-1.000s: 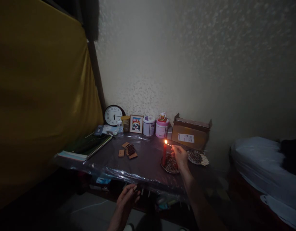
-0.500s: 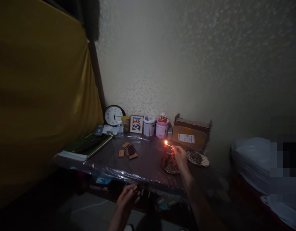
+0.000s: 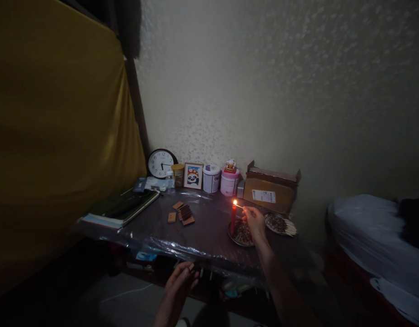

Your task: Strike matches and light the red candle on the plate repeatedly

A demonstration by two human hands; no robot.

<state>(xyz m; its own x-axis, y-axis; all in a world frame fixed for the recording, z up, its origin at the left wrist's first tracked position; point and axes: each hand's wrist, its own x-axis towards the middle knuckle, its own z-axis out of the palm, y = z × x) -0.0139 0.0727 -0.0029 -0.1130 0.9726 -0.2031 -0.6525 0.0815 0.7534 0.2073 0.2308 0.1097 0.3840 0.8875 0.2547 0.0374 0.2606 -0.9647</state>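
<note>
A red candle (image 3: 233,219) stands lit on a small round dish (image 3: 239,237) on a dark table (image 3: 202,236) covered in clear plastic. My right hand (image 3: 255,222) pinches a thin matchstick (image 3: 239,206) whose tip reaches the candle flame. Below the table's front edge my left hand (image 3: 179,282) is closed around a small object, perhaps a matchbox, that I cannot make out clearly.
Along the wall stand a clock (image 3: 161,163), a framed panda picture (image 3: 193,175), two round tins (image 3: 211,178) and a cardboard box (image 3: 270,187). Books (image 3: 122,209) lie at the left, small brown tiles (image 3: 182,213) mid-table, a pile of sticks (image 3: 281,224) at the right. A yellow curtain (image 3: 52,136) hangs left; bedding (image 3: 373,236) lies right.
Almost nothing differs. My right hand keeps the matchstick at the candle flame and my left hand stays below the table edge.
</note>
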